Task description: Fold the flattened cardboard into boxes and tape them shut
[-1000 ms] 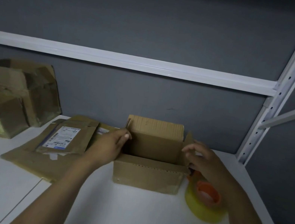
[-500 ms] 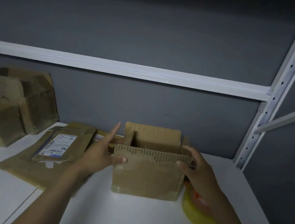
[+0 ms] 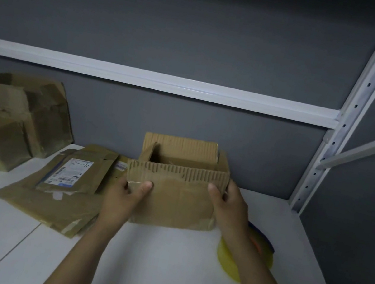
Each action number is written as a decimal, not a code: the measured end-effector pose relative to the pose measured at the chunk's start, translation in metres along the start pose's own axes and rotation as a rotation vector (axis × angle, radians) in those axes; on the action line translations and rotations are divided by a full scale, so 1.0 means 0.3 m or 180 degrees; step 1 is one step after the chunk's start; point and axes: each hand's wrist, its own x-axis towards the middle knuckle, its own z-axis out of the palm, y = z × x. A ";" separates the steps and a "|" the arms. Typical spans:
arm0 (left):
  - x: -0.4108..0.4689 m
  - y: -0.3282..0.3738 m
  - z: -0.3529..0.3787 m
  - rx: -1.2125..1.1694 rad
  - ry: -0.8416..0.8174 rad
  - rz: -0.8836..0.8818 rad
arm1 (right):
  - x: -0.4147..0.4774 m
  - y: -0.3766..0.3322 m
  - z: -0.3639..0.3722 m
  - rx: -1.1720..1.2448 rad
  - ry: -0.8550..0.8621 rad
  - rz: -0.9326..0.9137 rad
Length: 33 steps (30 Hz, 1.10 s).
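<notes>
A small brown cardboard box [image 3: 176, 200] stands on the white table [image 3: 159, 267], its top open and all flaps upright. My left hand [image 3: 127, 193] grips its left front corner, thumb on the front face. My right hand [image 3: 228, 204] grips the right front corner the same way. A roll of yellow tape [image 3: 230, 262] lies on the table just right of the box, partly hidden under my right forearm.
A stack of flattened cardboard [image 3: 60, 189] with a shipping label lies left of the box. Crumpled boxes [image 3: 5, 119] sit at the far left against the grey wall. A white shelf upright [image 3: 350, 120] rises at the right.
The near flap has been raised upright. Both hands moved from the box's top edges down to its front corners and now grip it; the box has come slightly nearer.
</notes>
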 end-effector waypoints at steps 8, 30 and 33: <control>-0.045 0.048 -0.180 -0.0099 0.0443 0.0125 | -0.053 -0.215 0.090 0.0201 -0.0061 -0.0418; -0.088 -0.307 -1.639 0.0237 0.0921 -0.0165 | -0.546 -0.638 1.349 0.1178 -0.1401 -0.0104; -0.074 -0.364 -1.744 0.0080 0.0971 -0.0290 | -0.527 -0.649 1.489 0.1206 -0.1690 0.0004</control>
